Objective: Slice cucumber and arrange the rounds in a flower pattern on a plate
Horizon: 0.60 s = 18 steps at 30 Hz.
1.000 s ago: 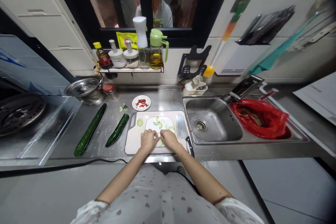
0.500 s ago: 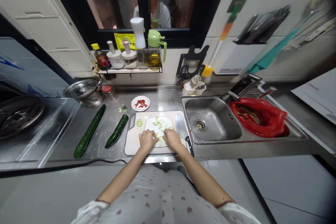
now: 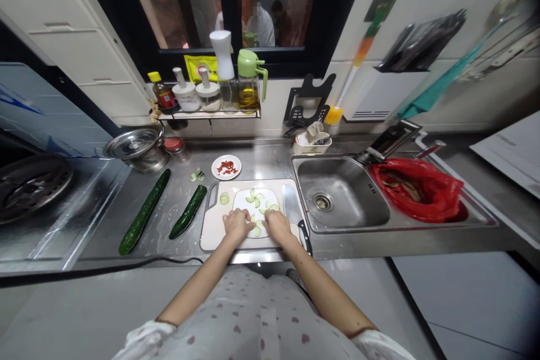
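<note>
A white cutting board (image 3: pixel 211 230) lies at the counter's front edge with a small white plate (image 3: pixel 240 199) on it. Several thin cucumber slices (image 3: pixel 255 200) lie on the plate, and one slice (image 3: pixel 224 198) sits on the board beside it. My left hand (image 3: pixel 236 223) rests on the plate's near left edge with its fingers curled down. My right hand (image 3: pixel 276 224) is at the plate's near right edge, fingertips pinched at a slice. A cleaver (image 3: pixel 291 205) lies on the board just right of my right hand.
Left of the board lie a long cucumber (image 3: pixel 144 211) and a shorter cucumber piece (image 3: pixel 188 211). Behind are cucumber ends (image 3: pixel 197 174), a dish of red chilli (image 3: pixel 226 167) and a steel pot (image 3: pixel 137 146). The sink (image 3: pixel 341 197) is right, beside a red bag (image 3: pixel 417 188).
My right hand has shifted slightly on the plate among the slices. My left hand stays almost where it was. The view has barely moved.
</note>
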### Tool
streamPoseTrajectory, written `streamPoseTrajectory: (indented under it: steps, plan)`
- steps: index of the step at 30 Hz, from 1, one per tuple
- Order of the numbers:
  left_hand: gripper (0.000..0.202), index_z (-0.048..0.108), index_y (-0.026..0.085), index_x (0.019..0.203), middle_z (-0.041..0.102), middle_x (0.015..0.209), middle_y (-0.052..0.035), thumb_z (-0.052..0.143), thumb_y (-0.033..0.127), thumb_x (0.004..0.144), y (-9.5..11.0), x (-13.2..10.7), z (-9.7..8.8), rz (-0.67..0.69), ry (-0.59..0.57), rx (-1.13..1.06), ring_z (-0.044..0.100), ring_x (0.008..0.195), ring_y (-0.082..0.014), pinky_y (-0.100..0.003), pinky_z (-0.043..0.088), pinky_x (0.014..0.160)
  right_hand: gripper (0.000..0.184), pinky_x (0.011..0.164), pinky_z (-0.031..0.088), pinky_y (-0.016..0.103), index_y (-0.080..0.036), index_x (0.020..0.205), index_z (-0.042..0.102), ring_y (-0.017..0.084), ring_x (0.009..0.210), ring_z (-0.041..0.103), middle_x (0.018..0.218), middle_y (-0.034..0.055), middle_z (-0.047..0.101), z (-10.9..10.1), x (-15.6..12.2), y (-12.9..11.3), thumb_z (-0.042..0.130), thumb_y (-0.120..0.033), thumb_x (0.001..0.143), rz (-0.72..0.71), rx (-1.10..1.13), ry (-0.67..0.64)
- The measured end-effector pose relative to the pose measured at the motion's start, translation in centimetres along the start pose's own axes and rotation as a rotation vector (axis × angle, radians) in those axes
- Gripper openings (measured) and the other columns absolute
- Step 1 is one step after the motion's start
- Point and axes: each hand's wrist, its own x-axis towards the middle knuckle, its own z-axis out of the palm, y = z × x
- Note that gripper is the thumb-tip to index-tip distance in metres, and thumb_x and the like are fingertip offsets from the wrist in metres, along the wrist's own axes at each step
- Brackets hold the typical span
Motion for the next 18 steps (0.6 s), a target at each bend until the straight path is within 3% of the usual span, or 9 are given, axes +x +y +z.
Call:
streamPoseTrajectory:
  steps: [9, 18]
  plan:
    - [0.023, 0.062, 0.024, 0.085, 0.064, 0.103, -0.0044, 0.067, 0.044, 0.076, 0.2, 0.0, -0.2, 0.000, -0.007, -0.007, 0.054, 0.107, -0.0266, -0.040, 0.029, 0.091, 0.019, 0.078, 0.038, 0.028, -0.016, 0.103, 0.064, 0.022, 0.103, 0.058, 0.107, 0.0123, 0.067, -0.2, 0.1, 0.0, 0.050, -0.024, 0.093, -0.005, 0.043, -0.004]
    - [0.024, 0.062, 0.024, 0.086, 0.064, 0.105, -0.0046, 0.068, 0.045, 0.075, 0.4, 0.0, -0.3, -0.022, -0.020, -0.019, 0.053, 0.108, -0.0263, -0.040, 0.028, 0.091, 0.022, 0.078, 0.036, 0.027, -0.018, 0.107, 0.062, 0.020, 0.101, 0.057, 0.106, 0.0084, 0.067, 1.0, -0.2, 0.4, 0.046, -0.025, 0.094, -0.020, 0.149, 0.095]
